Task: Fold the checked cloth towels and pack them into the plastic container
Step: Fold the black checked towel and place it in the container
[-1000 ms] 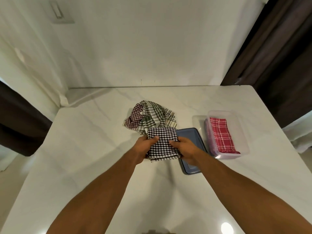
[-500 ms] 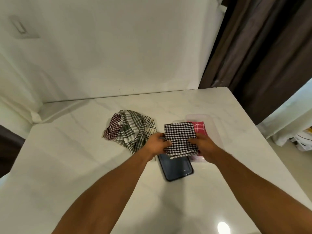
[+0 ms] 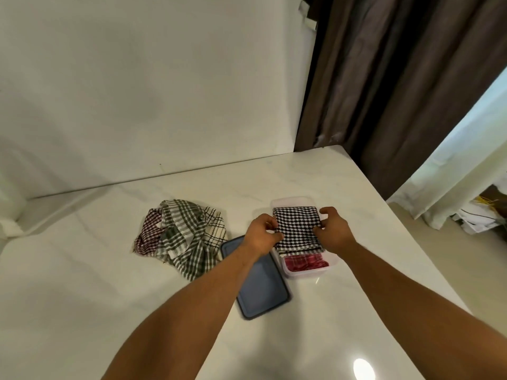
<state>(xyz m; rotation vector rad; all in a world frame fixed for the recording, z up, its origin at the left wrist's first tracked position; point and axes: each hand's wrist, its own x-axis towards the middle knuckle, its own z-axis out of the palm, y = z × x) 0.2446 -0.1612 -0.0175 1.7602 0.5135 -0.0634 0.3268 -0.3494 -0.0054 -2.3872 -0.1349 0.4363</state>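
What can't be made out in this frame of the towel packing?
Head view: most of the red checked towel, covered by the black-and-white checked towel.
Head view: whether that towel rests in the plastic container or hangs above it; the left hand and right hand hide its sides.
Head view: how many towels form the crumpled pile; they overlap.
Head view: part of the blue lid, behind the left forearm.

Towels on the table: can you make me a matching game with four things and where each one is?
1. black-and-white towel
2. red towel
3. blue lid
4. unfolded towel pile

A. underneath, inside the plastic container
B. heaped on the table
C. pinched by the left hand and right hand
D. flat on the table beside that container

Pairs: 1-C, 2-A, 3-D, 4-B
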